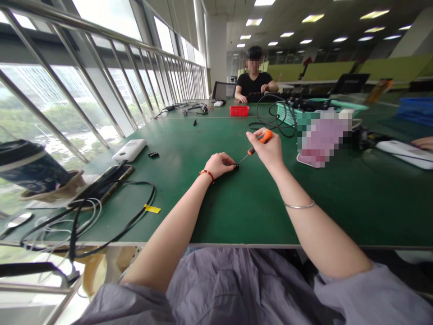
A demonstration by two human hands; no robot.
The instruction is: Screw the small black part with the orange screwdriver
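My right hand (270, 148) is closed around the orange and black handle of a screwdriver (251, 151). Its thin metal shaft slants down and left to a small black part (236, 166) on the green table (250, 203). My left hand (220, 165) pinches that part from the left with thumb and fingers, low against the tabletop. Most of the part is covered by my fingers, so its kind does not show. The screwdriver's tip meets or nearly meets it; I cannot tell which. Another small black piece (153, 155) lies farther left.
On the left are a white power bank (130, 150), a phone (104, 186), looped cables (117, 239) and a cup (32, 167). Ahead stand a red tray (239, 111) and a teal basket (287, 115). A person (254, 83) sits across. Another hand (424, 142) shows at right.
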